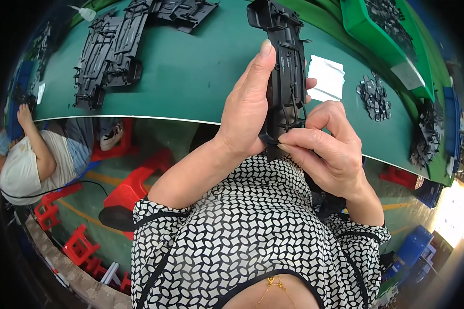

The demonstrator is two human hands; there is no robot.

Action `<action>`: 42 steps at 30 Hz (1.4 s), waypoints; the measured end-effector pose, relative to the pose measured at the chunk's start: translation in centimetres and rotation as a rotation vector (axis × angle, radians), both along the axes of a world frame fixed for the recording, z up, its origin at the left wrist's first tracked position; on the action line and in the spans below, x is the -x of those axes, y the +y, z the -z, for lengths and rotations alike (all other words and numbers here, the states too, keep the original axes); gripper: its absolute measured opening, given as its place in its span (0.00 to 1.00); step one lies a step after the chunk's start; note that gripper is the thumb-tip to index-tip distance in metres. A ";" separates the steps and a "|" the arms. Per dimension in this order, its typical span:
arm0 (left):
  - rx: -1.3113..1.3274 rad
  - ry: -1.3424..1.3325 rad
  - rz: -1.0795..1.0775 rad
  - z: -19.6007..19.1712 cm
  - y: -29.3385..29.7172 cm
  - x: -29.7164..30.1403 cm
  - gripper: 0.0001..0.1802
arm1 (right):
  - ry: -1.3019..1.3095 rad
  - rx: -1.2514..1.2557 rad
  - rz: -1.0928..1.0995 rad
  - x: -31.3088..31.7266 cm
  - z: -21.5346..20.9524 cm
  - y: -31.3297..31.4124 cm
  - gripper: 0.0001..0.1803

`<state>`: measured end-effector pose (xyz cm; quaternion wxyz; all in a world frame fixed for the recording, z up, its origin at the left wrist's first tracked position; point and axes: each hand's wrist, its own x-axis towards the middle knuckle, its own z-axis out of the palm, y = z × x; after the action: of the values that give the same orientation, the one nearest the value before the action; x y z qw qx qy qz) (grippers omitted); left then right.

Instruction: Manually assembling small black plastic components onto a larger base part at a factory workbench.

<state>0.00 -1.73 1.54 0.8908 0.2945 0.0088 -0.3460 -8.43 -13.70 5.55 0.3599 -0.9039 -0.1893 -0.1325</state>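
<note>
A long black plastic molded part (pixel 287 67) with cables running along it stands lengthwise over the near table edge. My left hand (pixel 248 100) is wrapped round its left side, thumb pointing up along the edge, with fingertips showing on the right side. At the part's lower end, my right hand (pixel 327 147) pinches with thumb and forefinger, touching that end beside a cable. Whether a small piece sits between those fingers is hidden. To the right lie a white pad (pixel 325 78) and a pile of small black pieces (pixel 374 98).
Similar black parts (pixel 108 56) lie on the green table (pixel 191 72) at far left. A green bin (pixel 397 46) of small black pieces stands at the right, with another black heap (pixel 427 134) below it. A co-worker (pixel 41 159) sits at left, near red stools (pixel 139 177).
</note>
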 end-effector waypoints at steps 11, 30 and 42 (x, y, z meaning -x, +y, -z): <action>-0.054 -0.091 0.027 0.3 0.2 -0.2 0.35 | -0.163 -0.032 -0.012 0.2 1.4 0.1 0.17; -0.177 -0.481 -0.169 -1.0 0.5 0.4 0.36 | -0.381 0.186 -0.035 0.4 1.7 -0.3 0.18; -0.166 -0.593 -0.183 -1.0 0.4 0.7 0.34 | -0.445 0.199 -0.048 1.1 2.6 -0.2 0.22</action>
<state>-0.72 -1.31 2.55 0.8550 0.4519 -0.1964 -0.1617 -9.52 -13.89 2.92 0.2216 -0.8788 -0.2973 -0.3003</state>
